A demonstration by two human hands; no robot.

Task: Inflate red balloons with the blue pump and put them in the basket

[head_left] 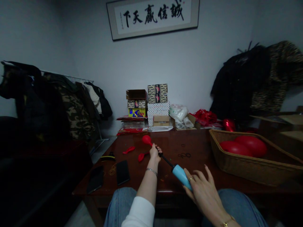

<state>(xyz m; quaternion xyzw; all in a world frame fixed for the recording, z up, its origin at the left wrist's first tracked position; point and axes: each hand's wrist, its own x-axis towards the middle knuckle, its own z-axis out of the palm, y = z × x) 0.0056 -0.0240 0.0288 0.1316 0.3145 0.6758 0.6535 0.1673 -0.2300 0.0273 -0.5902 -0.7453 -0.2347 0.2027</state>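
Observation:
My left hand (155, 152) is closed around the neck of a small red balloon (146, 140), where it meets the black end of a hand balloon pump (181, 175). The balloon's body is slightly rounded and points away from me. My right hand (203, 189) holds the pump's light-blue barrel between thumb and forefinger, its other fingers raised and spread. A black shaft (167, 160) shows between the two hands. Beside my left hand, a flat red balloon (141, 157) lies on the table, and another limp red balloon (129, 150) rests farther left.
A wicker basket (248, 175) with large red balloons (251, 145) stands right on the brown table (196, 142). Phone-like black slabs (123, 172) and yellow string (112, 169) lie left. Stacked boxes (158, 110) and a plastic bag (178, 112) line the back.

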